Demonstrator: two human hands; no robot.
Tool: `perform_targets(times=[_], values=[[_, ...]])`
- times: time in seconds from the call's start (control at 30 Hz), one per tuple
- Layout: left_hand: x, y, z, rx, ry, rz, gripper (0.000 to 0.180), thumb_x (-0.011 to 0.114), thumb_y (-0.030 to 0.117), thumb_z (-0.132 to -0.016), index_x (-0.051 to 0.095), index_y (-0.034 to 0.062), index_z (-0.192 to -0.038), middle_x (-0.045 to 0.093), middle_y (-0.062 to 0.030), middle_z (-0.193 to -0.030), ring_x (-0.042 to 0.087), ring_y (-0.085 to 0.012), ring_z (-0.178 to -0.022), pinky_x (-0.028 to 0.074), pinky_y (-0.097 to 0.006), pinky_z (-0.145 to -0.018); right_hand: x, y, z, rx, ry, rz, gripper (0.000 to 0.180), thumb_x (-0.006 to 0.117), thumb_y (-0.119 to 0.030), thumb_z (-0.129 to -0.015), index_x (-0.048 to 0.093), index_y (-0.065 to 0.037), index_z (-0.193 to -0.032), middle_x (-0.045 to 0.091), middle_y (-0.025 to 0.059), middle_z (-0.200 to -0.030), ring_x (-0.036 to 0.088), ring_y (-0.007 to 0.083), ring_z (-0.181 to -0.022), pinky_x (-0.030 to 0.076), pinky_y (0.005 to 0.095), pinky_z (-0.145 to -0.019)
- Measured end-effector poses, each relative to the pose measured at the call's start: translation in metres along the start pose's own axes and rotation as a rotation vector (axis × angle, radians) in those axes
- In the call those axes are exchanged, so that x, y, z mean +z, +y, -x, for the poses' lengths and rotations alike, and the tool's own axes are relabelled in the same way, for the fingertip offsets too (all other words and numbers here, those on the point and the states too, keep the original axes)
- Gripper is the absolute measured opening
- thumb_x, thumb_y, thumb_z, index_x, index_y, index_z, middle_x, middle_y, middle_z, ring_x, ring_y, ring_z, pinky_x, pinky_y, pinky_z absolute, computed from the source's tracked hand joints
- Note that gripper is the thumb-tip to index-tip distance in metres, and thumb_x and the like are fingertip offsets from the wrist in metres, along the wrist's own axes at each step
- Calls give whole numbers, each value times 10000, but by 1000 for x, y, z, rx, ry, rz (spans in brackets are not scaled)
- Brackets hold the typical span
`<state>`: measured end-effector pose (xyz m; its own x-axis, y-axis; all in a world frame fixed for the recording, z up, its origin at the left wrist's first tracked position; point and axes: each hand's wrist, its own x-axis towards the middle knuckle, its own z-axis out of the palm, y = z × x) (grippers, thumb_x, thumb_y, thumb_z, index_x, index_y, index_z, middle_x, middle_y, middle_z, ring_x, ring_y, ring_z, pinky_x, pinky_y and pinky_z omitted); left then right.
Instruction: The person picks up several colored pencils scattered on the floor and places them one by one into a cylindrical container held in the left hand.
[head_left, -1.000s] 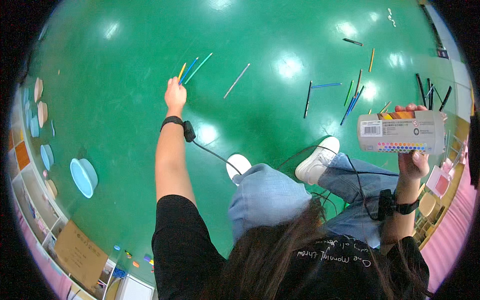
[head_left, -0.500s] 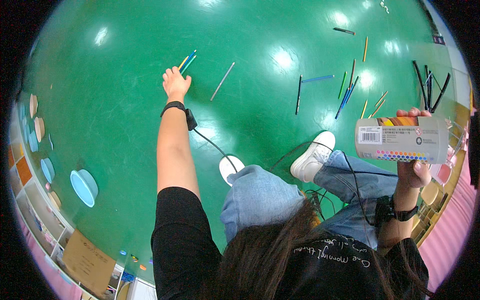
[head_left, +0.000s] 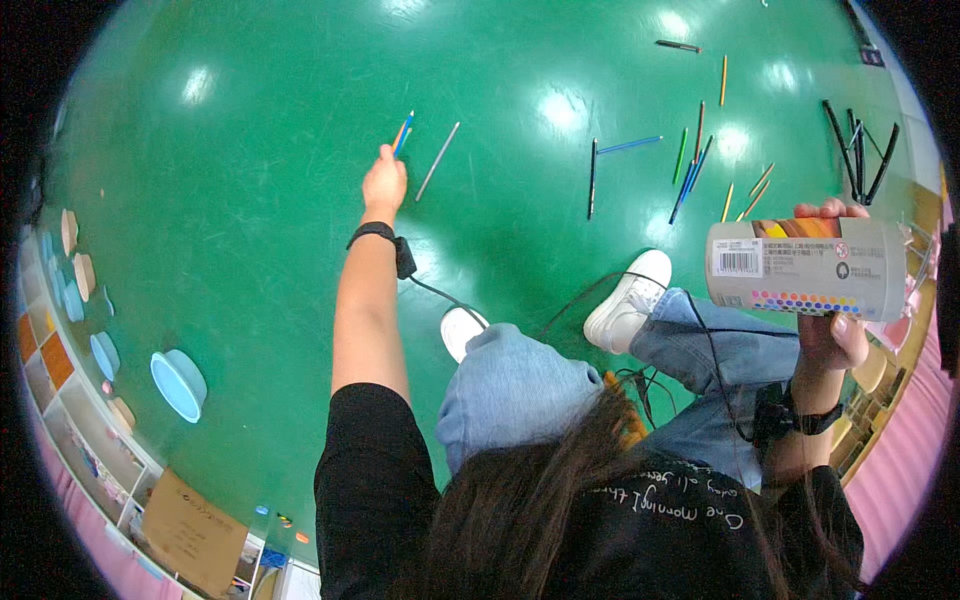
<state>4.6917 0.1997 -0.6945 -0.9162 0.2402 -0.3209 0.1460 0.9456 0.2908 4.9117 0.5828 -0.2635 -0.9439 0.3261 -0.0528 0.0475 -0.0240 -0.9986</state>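
Head view: coloured pencils [head_left: 402, 133] are being pinched by the closed fingers of the left hand [head_left: 384, 185] over the green floor [head_left: 250, 200]; a cylindrical pencil tube [head_left: 805, 267] is being gripped by the right hand [head_left: 835, 325].

A single head-worn fisheye view looks steeply down from above the person's own hair and shoulders onto a green floor [head_left: 250, 250], whose edges bend toward the dark round rim. The knees and white shoes sit near, at lower centre; pencils scattered on the floor lie far, toward the top and right.
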Motion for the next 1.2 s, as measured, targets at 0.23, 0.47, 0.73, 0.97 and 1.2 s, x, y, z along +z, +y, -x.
perform_targets(times=[0.23, 0.47, 0.73, 0.97, 1.2], values=[[15, 58, 15, 231, -70, 37, 265, 506, 287, -883, 462, 68, -1026, 651, -178, -802, 647, -356, -722, 518, -476, -628, 2, -3, 2, 13, -13, 9, 875, 678, -307, -605, 308, -19, -1345, 360, 177, -1249, 375, 372, -1232, 348, 548, -1013], [4, 67, 9, 238, -261, -151, 240, 535, 248, -820, 558, 35, -928, 652, -189, -878, 643, -354, -822, 513, -472, -724, 23, -6, -2, 19, 28, 13, 879, 677, -298, -570, 330, -18, -1328, 422, 180, -1219, 429, 381, -1189, 352, 532, -1007], [-78, 31, -6, -13, -175, 473, 303, 427, 288, -942, 502, -3, -985, 619, -185, -828, 626, -300, -747, 487, -408, -672, 32, -11, -11, 99, -103, -107, 795, 697, -170, -595, 362, -12, -1299, 478, 173, -1248, 474, 363, -1188, 367, 497, -1019], [-296, 165, 0, 280, -69, 975, 177, 425, 201, -979, 464, 72, -1093, 577, -31, -818, 573, -122, -705, 476, -271, -628, 31, -3, -31, 100, -165, -200, 685, 794, -38, -605, 483, -24, -1215, 589, 97, -1158, 544, 222, -1103, 389, 385, -998], [-421, 310, 99, 628, -317, 1289, 189, 422, 234, -989, 457, 70, -1076, 466, -7, -778, 478, -121, -686, 413, -251, -627, 40, -24, -31, -18, -206, -264, 736, 756, -15, -600, 436, -51, -1261, 576, 51, -1158, 538, 175, -1069, 397, 352, -967]])
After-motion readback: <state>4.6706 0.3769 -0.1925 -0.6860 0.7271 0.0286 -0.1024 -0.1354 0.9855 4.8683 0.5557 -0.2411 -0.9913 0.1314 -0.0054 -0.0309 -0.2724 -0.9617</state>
